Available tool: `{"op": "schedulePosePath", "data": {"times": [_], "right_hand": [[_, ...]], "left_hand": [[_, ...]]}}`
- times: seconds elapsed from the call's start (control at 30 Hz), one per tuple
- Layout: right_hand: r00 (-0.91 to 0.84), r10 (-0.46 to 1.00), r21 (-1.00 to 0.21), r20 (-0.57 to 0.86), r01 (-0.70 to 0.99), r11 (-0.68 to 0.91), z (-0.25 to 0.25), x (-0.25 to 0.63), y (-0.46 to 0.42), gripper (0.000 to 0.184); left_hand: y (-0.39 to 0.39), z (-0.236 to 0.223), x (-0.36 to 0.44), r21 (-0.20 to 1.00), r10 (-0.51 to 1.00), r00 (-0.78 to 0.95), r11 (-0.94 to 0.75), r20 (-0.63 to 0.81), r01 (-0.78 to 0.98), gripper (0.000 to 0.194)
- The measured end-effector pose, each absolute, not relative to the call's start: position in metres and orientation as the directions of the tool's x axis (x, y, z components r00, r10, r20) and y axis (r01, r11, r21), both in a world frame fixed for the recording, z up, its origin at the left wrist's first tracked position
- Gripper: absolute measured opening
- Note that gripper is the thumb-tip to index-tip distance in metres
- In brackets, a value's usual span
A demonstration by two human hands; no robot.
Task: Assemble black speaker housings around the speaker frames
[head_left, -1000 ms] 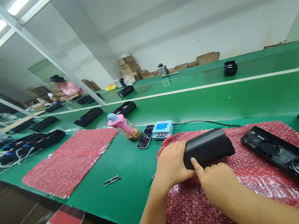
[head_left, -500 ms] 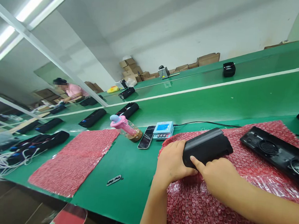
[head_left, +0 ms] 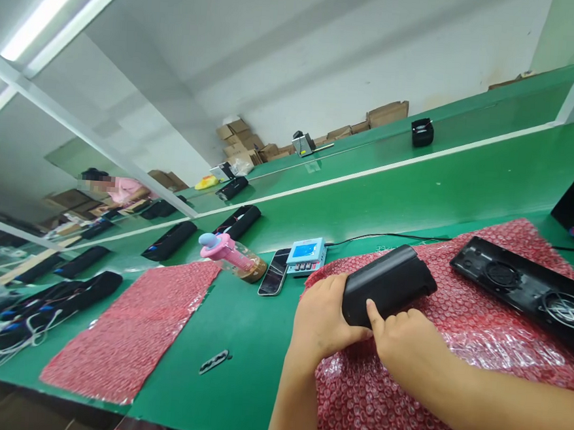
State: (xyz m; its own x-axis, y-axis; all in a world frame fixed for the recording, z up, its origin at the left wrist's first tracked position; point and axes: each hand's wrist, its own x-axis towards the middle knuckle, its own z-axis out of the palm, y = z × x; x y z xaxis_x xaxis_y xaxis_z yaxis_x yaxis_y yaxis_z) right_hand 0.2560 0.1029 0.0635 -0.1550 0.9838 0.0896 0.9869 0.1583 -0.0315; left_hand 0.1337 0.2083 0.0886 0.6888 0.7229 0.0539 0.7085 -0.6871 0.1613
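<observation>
Black housing clamped by the left hand, touched by the right hand

The near-left end of the black housing is gripped between the left fingers, which are wrapped over its top edge, and the left thumb, which is laid along its lower edge; the shell is probably steadied this way. Close to that thumb, its near face is touched by the extended right index fingertip. The other right fingers are folded together; whether anything is hidden beneath them cannot be told.

Below both sets of fingers, red bubble wrap is spread on the counter, presumably so that scratches are avoided. Rightward of the right fingers, a black speaker panel is placed on the same sheet, seemingly within reach. Beyond the left fingers, a blue device and a phone are set side by side, apparently out of the way.
</observation>
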Motion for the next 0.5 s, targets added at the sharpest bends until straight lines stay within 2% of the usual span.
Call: {"op": "schedulePosePath", "data": {"times": [0.1,0.3,0.5], "right_hand": [[-0.169,0.980,-0.015,0.110,0.985,0.171,0.060,0.254,0.104,0.044],[-0.186,0.981,0.090,0.057,0.980,0.180,0.065,0.250,0.105,0.048],[-0.136,0.991,-0.096,-0.013,0.986,0.135,0.079,0.268,0.105,0.052]], "left_hand": [[0.208,0.089,0.134,0.170,0.727,0.685,-0.682,0.052,0.711,0.070],[0.209,0.090,0.136,0.161,0.728,0.683,-0.682,0.058,0.713,0.065],[0.211,0.093,0.136,0.155,0.737,0.676,-0.667,-0.006,0.728,0.081]]}}
